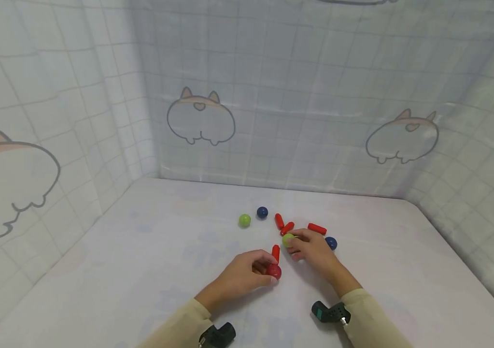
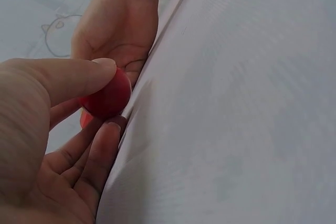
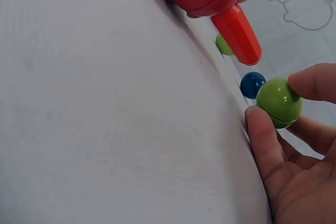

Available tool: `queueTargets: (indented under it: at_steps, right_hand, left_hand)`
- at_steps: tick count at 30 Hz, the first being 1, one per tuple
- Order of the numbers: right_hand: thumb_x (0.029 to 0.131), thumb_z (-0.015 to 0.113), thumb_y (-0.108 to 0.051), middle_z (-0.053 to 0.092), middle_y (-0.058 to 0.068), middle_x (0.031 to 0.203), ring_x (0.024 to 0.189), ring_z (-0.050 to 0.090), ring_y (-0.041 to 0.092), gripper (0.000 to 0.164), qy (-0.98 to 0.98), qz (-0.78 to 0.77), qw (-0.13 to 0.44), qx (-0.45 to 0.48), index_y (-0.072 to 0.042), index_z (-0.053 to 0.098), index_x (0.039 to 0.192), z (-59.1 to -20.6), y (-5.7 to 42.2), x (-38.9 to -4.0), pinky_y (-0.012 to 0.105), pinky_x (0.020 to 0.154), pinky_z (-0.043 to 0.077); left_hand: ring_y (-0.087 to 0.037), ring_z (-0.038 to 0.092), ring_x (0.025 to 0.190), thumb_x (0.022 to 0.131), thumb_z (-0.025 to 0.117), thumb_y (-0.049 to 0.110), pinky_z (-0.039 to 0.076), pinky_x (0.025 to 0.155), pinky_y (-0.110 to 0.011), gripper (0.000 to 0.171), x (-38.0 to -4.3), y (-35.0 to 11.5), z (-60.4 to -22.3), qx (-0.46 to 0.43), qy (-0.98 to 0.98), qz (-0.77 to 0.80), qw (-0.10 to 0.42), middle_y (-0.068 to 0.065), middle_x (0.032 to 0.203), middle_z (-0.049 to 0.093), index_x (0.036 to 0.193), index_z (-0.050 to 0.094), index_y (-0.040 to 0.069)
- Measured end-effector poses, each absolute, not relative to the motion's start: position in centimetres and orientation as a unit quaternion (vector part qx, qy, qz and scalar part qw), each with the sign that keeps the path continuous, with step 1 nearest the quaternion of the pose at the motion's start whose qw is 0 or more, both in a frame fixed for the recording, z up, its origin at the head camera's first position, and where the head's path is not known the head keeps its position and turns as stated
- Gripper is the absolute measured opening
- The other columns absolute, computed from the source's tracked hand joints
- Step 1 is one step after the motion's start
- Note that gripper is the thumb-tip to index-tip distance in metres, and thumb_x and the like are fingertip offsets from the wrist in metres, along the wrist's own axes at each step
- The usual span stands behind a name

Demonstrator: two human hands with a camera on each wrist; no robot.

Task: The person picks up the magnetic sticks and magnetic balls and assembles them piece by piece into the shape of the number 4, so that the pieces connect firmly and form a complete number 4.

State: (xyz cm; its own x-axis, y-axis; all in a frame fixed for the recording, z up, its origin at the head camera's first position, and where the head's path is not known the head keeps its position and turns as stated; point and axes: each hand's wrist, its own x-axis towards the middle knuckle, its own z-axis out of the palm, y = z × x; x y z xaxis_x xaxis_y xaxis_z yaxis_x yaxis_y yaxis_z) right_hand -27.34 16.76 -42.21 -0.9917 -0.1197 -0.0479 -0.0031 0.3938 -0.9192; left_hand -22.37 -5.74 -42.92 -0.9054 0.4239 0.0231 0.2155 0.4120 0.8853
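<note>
My left hand point(image 1: 241, 276) pinches a glossy red ball point(image 1: 275, 271) between thumb and fingers, low over the white table. Just behind that ball is a short red stick point(image 1: 275, 253); whether the two touch is unclear in the head view. Farther to the right, my right hand point(image 1: 315, 250) holds a light green ball point(image 3: 279, 102) in its fingertips. Close beyond it lie two red sticks point(image 1: 279, 221) near each other. Another red stick point(image 1: 317, 228) lies behind the right hand, and a dark blue ball point(image 1: 331, 243) sits beside it, partly covered by the hand.
Toward the back, a second green ball point(image 1: 244, 220) and a second blue ball point(image 1: 262, 212) rest on the white tabletop point(image 1: 177, 212). A tiled-pattern curtain point(image 1: 290, 96) borders the table at the back and both sides. Each wrist carries a dark camera point(image 1: 330, 312).
</note>
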Motion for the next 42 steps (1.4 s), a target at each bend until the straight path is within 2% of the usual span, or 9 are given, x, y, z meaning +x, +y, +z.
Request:
queueTargets:
  at_steps: [12,19,30,42]
  right_hand:
    - [0.095,0.067,-0.026,0.070,0.004,0.099,0.084,0.068,0.019,0.037,0.833,-0.549,0.054,-0.040,-0.011,0.066,0.129,-42.4,16.6,-26.9,0.033,0.079,0.057]
    - [0.096,0.068,-0.029,0.071,0.004,0.100,0.090,0.068,0.019,0.037,0.833,-0.548,0.045,-0.058,-0.011,0.066,0.128,-42.3,16.7,-26.8,0.034,0.080,0.057]
    - [0.095,0.068,-0.027,0.068,0.000,0.109,0.082,0.064,0.021,0.036,0.859,-0.503,0.053,-0.081,-0.020,0.066,0.131,-42.3,16.5,-26.7,0.033,0.074,0.053]
    - [0.096,0.068,-0.025,0.069,0.000,0.100,0.076,0.062,0.021,0.037,0.862,-0.495,0.044,-0.099,-0.016,0.066,0.132,-41.9,16.4,-26.3,0.033,0.071,0.052]
  left_hand:
    - [-0.012,0.061,0.088,0.085,0.081,0.020,0.052,0.079,-0.026,0.024,-22.1,-5.7,-42.8,0.207,0.836,0.497,0.109,0.010,0.096,0.064,0.107,0.072,0.023]
    - [-0.011,0.061,0.088,0.084,0.083,0.021,0.052,0.080,-0.025,0.026,-22.2,-5.7,-42.6,0.219,0.839,0.487,0.104,0.011,0.096,0.064,0.106,0.070,0.023]
    - [-0.011,0.060,0.089,0.083,0.083,0.023,0.052,0.079,-0.024,0.026,-22.1,-5.4,-42.7,0.214,0.838,0.491,0.107,0.010,0.096,0.063,0.106,0.071,0.025]
    - [-0.011,0.061,0.088,0.083,0.083,0.021,0.052,0.079,-0.025,0.026,-22.1,-5.4,-42.8,0.213,0.838,0.491,0.106,0.011,0.096,0.064,0.106,0.070,0.025]
